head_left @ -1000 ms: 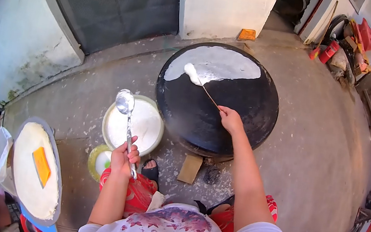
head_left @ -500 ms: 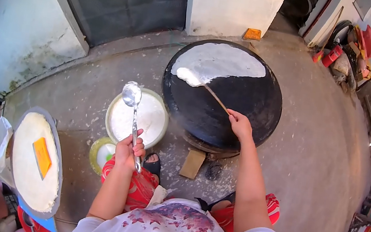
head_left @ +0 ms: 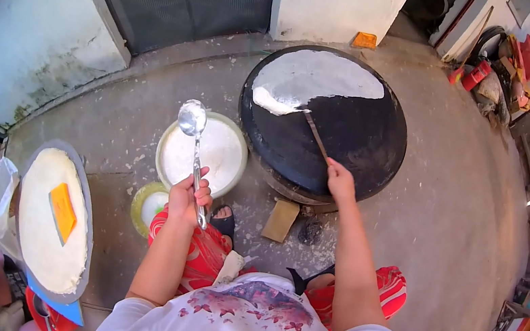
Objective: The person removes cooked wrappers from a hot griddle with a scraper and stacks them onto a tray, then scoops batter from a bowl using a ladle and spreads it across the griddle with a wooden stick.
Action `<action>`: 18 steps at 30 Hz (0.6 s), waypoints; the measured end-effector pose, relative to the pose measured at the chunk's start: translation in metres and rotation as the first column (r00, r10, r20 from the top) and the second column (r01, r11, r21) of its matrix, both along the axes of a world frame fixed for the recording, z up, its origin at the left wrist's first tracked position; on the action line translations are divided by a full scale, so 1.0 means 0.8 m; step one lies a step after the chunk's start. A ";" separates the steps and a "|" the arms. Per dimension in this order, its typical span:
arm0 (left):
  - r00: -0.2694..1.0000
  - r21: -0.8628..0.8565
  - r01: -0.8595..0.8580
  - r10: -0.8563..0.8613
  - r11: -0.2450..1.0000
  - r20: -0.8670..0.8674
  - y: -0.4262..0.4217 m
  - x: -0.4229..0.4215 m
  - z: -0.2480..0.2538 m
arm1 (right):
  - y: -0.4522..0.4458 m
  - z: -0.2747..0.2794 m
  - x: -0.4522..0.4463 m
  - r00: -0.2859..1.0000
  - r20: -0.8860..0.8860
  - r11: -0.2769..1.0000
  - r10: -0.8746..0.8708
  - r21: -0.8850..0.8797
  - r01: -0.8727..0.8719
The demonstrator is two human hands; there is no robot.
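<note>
My left hand [head_left: 190, 201] is closed round the handle of a metal ladle [head_left: 192, 117]. Its bowl, smeared with white batter, points away from me near a pale bucket [head_left: 158, 158] of white batter [head_left: 217, 155]. In my right hand [head_left: 343, 182] is the thin handle of a wooden batter spreader [head_left: 318, 134]. The far end of the spreader meets the near left edge of a batter layer [head_left: 326, 77]. That layer covers the far part of a large round black griddle [head_left: 356, 152], leaving the near part black.
On the left, a round board holds a stack of thin pale pancakes [head_left: 37, 248] with an orange scraper [head_left: 64, 212] on top. A small yellow-green bucket [head_left: 137, 211] and a brick-like block [head_left: 280, 220] are on the floor. Clutter [head_left: 497, 77] lies at the far right.
The spreader's end has shifted right along the batter edge, and its handle has turned steeper. The batter's near left edge looks smoother. The left hand keeps the ladle in nearly the same place.
</note>
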State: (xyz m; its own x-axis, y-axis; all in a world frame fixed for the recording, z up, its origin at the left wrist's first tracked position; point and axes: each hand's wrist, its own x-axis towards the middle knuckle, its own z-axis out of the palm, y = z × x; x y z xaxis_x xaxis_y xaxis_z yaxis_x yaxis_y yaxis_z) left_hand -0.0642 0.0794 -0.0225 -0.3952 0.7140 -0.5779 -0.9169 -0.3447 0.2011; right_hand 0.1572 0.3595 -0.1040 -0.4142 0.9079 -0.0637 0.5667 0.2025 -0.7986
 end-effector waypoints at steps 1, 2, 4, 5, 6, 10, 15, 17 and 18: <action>1.000 0.004 0.001 -0.002 1.000 0.010 -0.001 -0.001 0.001 | -0.017 -0.001 -0.011 0.998 -0.020 0.998 0.061 0.004 -0.061; 1.000 0.007 0.009 -0.009 1.000 0.010 -0.002 -0.002 0.000 | -0.036 0.015 -0.016 0.995 0.017 0.995 0.096 -0.018 -0.096; 1.000 0.014 0.006 -0.007 1.000 0.020 -0.005 -0.002 0.002 | -0.066 0.033 -0.009 0.990 0.071 0.992 0.118 -0.047 -0.115; 1.000 0.024 0.005 -0.006 1.000 0.027 -0.006 -0.002 0.002 | -0.081 0.039 0.000 0.987 0.092 0.991 0.132 -0.047 -0.128; 0.999 0.026 0.004 -0.005 1.000 0.031 -0.008 -0.003 0.001 | -0.096 0.044 0.010 0.986 0.096 0.991 0.133 -0.046 -0.129; 1.000 0.047 0.006 -0.007 0.999 0.028 -0.017 -0.008 -0.002 | -0.152 0.046 0.034 0.961 0.261 0.981 0.087 0.144 -0.128; 1.000 0.007 -0.001 0.001 1.000 0.007 -0.022 -0.009 0.005 | -0.166 0.020 -0.049 0.927 0.375 0.967 -0.011 0.241 -0.086; 1.000 -0.014 0.008 -0.008 1.000 0.002 -0.025 -0.009 0.006 | -0.161 0.016 -0.107 0.965 0.237 0.918 0.112 0.348 -0.192; 1.000 -0.007 0.011 -0.011 1.000 0.002 -0.026 -0.010 0.005 | -0.158 0.014 -0.138 0.947 0.289 0.898 0.141 0.365 -0.245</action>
